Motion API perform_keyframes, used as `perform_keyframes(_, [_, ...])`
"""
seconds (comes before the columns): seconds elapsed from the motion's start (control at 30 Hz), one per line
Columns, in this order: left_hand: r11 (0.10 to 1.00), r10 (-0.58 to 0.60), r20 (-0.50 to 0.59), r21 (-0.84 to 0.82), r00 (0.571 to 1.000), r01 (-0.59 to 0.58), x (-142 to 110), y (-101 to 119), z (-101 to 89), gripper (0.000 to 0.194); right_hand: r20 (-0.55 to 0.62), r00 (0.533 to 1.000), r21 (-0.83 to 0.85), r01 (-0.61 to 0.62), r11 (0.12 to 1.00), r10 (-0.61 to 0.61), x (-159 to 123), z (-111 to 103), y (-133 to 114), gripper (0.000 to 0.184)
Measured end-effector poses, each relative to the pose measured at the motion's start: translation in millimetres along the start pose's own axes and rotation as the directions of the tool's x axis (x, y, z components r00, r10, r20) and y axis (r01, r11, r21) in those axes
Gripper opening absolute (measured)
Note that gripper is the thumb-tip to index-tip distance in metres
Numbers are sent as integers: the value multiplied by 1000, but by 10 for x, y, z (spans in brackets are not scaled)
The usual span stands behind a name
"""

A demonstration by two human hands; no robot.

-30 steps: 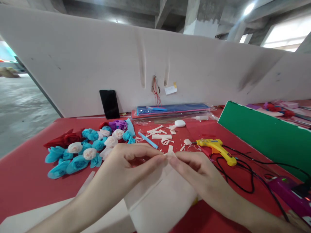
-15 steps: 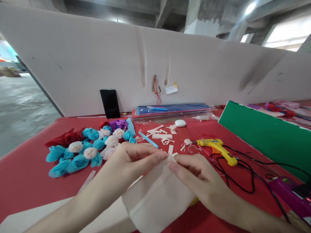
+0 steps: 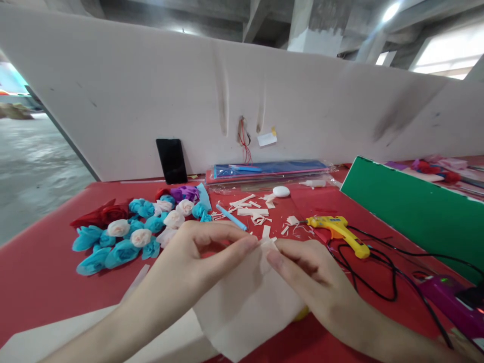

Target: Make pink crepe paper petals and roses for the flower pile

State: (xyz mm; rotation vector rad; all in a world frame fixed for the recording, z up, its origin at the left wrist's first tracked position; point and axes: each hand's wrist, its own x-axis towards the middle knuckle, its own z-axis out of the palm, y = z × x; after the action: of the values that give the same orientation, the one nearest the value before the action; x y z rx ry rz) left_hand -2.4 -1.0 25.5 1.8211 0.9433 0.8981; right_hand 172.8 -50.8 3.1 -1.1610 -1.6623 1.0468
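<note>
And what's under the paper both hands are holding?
Past the held paper, something yellow peeks out right, a pale sheet left, and red table below; whatever the paper covers is hidden.

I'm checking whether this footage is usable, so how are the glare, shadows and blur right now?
In the head view, the ceiling lamp flares and the window is washed out, upper right; also in the head view, soft shadow crosses the pale sheet, the far-left background looks blurry, and picture edges seem stretched.
</note>
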Motion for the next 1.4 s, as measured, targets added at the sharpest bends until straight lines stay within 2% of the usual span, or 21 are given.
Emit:
perform_keyframes(0.1, [997, -49, 3, -59, 999, 49, -9, -56, -3, 27, 9, 1000, -8, -10, 1000, 10, 9, -5, -9, 35])
perform_keyframes(0.23, [967, -163, 55, -191, 985, 171, -7, -74, 12, 23, 9, 1000, -50, -1, 999, 1, 0, -10, -15, 32])
perform_keyframes(0.37, [941, -211, 104, -247, 972, 231, 16, -43, 52, 20, 27, 999, -57, 21, 998, -20, -6, -8, -21, 35])
perform_keyframes(0.5, [953, -174, 104, -231, 979, 194, 37, -21, 60, 18, 63, 998, -42, 11, 999, -8, -2, 1, -23, 38])
perform_keyframes(0.63, [980, -93, 97, -169, 991, 109, 30, 9, 33, 15, 41, 999, -77, 8, 997, -5, -6, 6, -17, 40])
perform_keyframes(0.87, [1000, -3, 7, -7, 1000, 3, -1, 64, 38, 16, 63, 998, -141, 5, 990, 4, 1, -1, -2, 36])
perform_keyframes(1.03, [988, 80, -64, 136, 995, -71, -4, 67, 67, 12, 79, 997, -94, 6, 996, 2, 17, 9, 2, 36])
perform_keyframes(1.1, [986, 97, -57, 139, 994, -88, 2, 61, 71, 13, 86, 996, -35, -10, 999, 13, 25, 15, 4, 35])
perform_keyframes(1.27, [994, 64, -30, 94, 997, -61, 16, 41, 65, 33, 92, 996, 27, -7, 1000, 4, 38, 19, -5, 34])
perform_keyframes(1.4, [997, 45, -25, 60, 999, -44, 15, 30, 85, 24, 99, 995, 20, -18, 1000, 16, 40, 21, -16, 36])
